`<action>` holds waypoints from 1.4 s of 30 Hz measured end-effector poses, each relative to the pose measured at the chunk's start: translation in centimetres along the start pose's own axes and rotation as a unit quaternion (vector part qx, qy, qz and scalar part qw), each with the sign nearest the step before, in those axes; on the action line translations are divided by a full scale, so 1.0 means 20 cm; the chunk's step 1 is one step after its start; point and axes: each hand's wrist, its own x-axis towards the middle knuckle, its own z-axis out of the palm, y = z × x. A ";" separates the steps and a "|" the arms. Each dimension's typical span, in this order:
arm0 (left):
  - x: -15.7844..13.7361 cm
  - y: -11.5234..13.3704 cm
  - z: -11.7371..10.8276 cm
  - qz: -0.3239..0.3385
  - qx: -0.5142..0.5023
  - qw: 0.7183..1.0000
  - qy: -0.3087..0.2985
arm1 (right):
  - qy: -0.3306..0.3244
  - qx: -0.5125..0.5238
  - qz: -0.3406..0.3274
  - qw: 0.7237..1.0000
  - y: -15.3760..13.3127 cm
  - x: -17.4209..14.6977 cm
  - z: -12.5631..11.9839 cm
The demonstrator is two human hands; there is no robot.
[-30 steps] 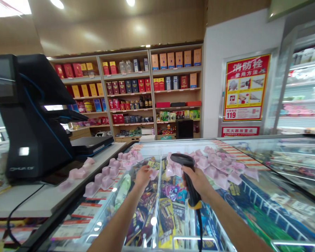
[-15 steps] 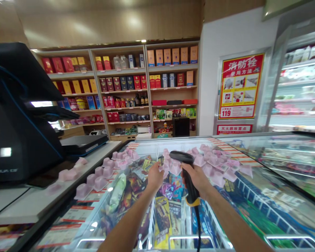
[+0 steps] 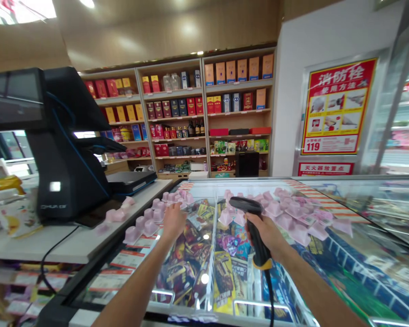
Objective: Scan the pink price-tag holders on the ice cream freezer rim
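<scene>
The right hand (image 3: 266, 230) is closed around the handle of a black barcode scanner (image 3: 252, 227), fingers wrapped tight, and the head of the scanner points forward over the freezer (image 3: 330, 236). This pistol grip keeps the reading window turned toward the goods and lets the cable (image 3: 270, 297) hang down freely under the wrist. The left hand (image 3: 172, 221) reaches out over the glass lid, near the pink cups (image 3: 146, 222) that stand upside down in rows on the lid. The fingers seem bent downward, but the picture does not show if they pinch a cup or only touch the glass, so the grip there cannot be told. The cups probably stand on their wide mouths because this way they do not roll on the smooth glass (a second group of them lies on the right side, beside the scanner head).

Under the lid, packed ice creams (image 3: 221, 277) lie in compartments separated by white dividers. To the left a white counter (image 3: 27, 245) touches the freezer edge and carries a black checkout terminal (image 3: 59, 150) with a screen on top. Some snack packets (image 3: 10, 213) lie beside it. Far behind, wooden shelves (image 3: 204, 118) hold red, yellow and orange boxes and some bottles. On the right wall there is a red poster (image 3: 337, 109), and beside it a glass-door cooler (image 3: 400, 113).
</scene>
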 end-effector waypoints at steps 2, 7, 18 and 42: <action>-0.01 -0.14 -0.10 -0.027 0.042 0.999 0.016 | -0.016 0.005 -0.010 1.000 0.01 -0.01 0.02; -0.05 -0.35 -0.18 -0.085 0.086 0.993 0.004 | -0.053 -0.031 -0.001 0.998 0.01 -0.06 0.12; -0.03 -0.36 -0.15 -0.167 -0.151 0.972 -0.070 | -0.112 -0.063 0.034 0.991 0.00 -0.16 0.31; -0.09 0.12 0.01 -0.215 -0.558 0.762 -0.248 | -0.097 -0.076 0.027 0.992 -0.01 -0.26 0.12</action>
